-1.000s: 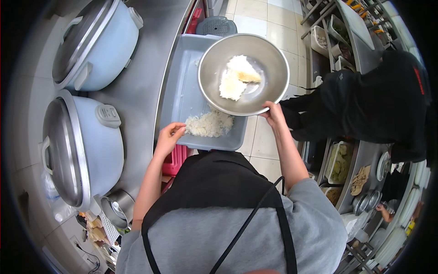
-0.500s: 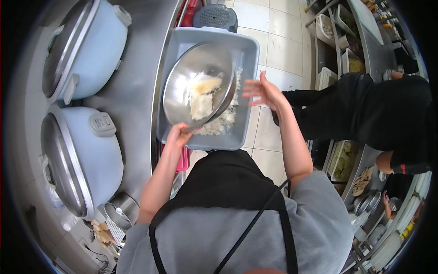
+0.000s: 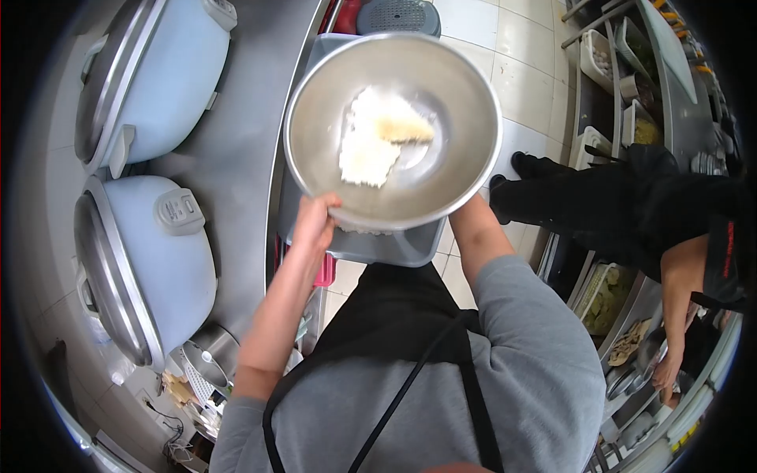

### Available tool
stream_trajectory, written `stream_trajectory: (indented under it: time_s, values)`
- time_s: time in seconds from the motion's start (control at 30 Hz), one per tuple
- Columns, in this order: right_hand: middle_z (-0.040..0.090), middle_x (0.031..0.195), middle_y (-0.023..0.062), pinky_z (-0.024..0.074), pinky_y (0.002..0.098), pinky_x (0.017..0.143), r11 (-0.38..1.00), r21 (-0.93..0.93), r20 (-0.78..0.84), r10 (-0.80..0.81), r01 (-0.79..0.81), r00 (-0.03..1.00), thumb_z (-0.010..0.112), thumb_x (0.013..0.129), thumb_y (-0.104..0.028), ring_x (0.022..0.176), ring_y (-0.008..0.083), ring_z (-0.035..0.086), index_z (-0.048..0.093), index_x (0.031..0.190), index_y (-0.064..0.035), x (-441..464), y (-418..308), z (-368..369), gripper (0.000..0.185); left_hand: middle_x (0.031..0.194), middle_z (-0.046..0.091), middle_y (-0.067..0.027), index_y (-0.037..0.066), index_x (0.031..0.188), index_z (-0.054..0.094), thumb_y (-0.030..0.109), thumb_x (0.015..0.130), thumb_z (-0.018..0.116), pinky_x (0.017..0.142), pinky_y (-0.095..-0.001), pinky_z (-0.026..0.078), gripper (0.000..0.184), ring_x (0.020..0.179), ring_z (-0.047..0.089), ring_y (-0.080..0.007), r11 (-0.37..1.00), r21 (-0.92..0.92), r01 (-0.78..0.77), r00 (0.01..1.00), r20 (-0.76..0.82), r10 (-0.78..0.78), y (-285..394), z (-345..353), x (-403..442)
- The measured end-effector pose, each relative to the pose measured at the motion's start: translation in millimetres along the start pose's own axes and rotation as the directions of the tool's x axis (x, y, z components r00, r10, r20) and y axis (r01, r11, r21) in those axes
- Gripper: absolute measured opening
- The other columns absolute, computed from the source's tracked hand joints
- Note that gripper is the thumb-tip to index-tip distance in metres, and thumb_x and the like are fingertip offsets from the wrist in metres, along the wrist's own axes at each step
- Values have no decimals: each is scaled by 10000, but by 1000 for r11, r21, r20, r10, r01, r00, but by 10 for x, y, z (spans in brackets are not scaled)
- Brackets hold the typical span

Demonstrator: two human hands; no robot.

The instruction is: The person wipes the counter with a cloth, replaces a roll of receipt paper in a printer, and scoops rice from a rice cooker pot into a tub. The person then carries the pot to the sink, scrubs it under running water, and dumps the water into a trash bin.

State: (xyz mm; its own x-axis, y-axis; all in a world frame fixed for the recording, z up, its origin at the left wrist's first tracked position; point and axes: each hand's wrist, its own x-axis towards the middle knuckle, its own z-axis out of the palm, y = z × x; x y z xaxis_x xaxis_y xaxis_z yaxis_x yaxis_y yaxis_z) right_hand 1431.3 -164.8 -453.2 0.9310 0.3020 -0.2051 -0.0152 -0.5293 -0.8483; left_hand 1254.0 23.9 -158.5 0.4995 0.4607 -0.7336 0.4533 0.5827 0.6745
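Observation:
A wide steel bowl (image 3: 449,181) hangs over the grey-blue tub, with a clump of white rice (image 3: 369,146) inside, browned on one part. My left hand (image 3: 317,221) grips the bowl's near left rim. The right forearm reaches up to the bowl's near right side, and the hand itself is hidden behind or beneath the bowl. Most of the grey-blue tub (image 3: 394,249) is covered by the bowl; a little loose rice shows in it just below the rim.
Two large blue rice cookers (image 3: 177,87) with steel lids stand on the steel counter (image 3: 244,134) at left. On the right, a person in black (image 3: 599,197) stands by shelves holding food containers (image 3: 603,296). A grey stool (image 3: 400,17) is beyond the tub.
The bowl has gone from tilted low in the tub to raised and more level, nearer the camera. My right hand, free half a second ago, has passed behind the bowl. The person in black has shifted.

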Motion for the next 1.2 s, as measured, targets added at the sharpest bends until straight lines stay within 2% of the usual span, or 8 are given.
stream_trajectory:
  time_s: [0.07, 0.3, 0.4, 0.47, 0.67, 0.93, 1.03, 1.2]
  values:
    - [591, 931, 199, 439, 367, 718, 997, 35, -64, -62, 64, 996, 544, 772, -279, 856, 305, 575, 566, 916, 3, -34, -108, -17, 318, 769, 534, -94, -58, 919, 509, -26, 611, 510, 453, -305, 392, 310, 614, 518, -160, 994, 4, -112, 994, -19, 112, 205, 184, 133]
    - [593, 925, 190, 436, 359, 724, 936, 184, -311, -235, 301, 921, 559, 765, -252, 854, 302, 575, 567, 884, 5, -39, -744, -234, 282, 822, 549, -149, -111, 924, 483, -47, 632, 466, 553, -318, 495, 299, 676, 572, -218, 941, 59, -334, 942, -6, 335, 697, 485, 288]
    - [578, 953, 166, 437, 335, 725, 982, 174, -73, 93, -79, 993, 615, 724, -167, 869, 267, 565, 560, 841, 9, -262, -1100, -681, 219, 796, 529, -123, -114, 929, 456, -56, 675, 465, 621, -347, 490, 260, 672, 556, -208, 963, 22, -267, 964, 15, 267, 768, 500, 363]
    - [563, 961, 134, 441, 308, 706, 969, 220, -35, 126, -116, 991, 642, 690, -87, 849, 244, 557, 557, 805, -7, -410, -1072, -653, 164, 837, 520, -153, -116, 911, 455, -52, 686, 462, 677, -381, 507, 234, 732, 556, -226, 971, -11, -238, 969, 59, 239, 727, 519, 433]
    - [526, 1016, 132, 425, 340, 770, 976, 63, -45, -204, 207, 978, 621, 706, -73, 910, 298, 522, 531, 783, -30, -1048, -1287, -752, 126, 985, 471, -209, -135, 962, 421, -61, 684, 450, 796, -447, 489, 289, 878, 528, -312, 977, -211, 10, 997, 71, 5, 294, 642, 772]
    - [490, 1083, 136, 434, 360, 773, 951, -139, 43, -274, 278, 961, 602, 699, -48, 983, 313, 481, 542, 798, -53, -1428, -1352, -862, 116, 1004, 504, -165, -66, 1109, 348, -92, 679, 449, 777, -373, 476, 443, 924, 533, -287, 871, -433, -234, 970, -46, 238, -618, 473, 1558]
    - [492, 1094, 120, 449, 358, 741, 933, -156, 63, -319, 325, 946, 599, 701, -46, 971, 297, 484, 543, 790, -59, -1477, -1370, -891, 106, 1054, 495, -157, -54, 1146, 339, -101, 693, 453, 822, -352, 447, 469, 965, 518, -270, 814, -544, -203, 979, -125, 161, -785, 378, 1835]
    - [507, 1079, 95, 452, 359, 715, 884, -159, 127, -424, 440, 897, 592, 702, -41, 969, 297, 478, 540, 786, -58, -1527, -1527, -936, 100, 1126, 469, -154, -32, 1176, 348, -64, 733, 461, 827, -346, 434, 458, 985, 513, -258, 892, -352, -284, 943, -271, 194, -933, 147, 2048]
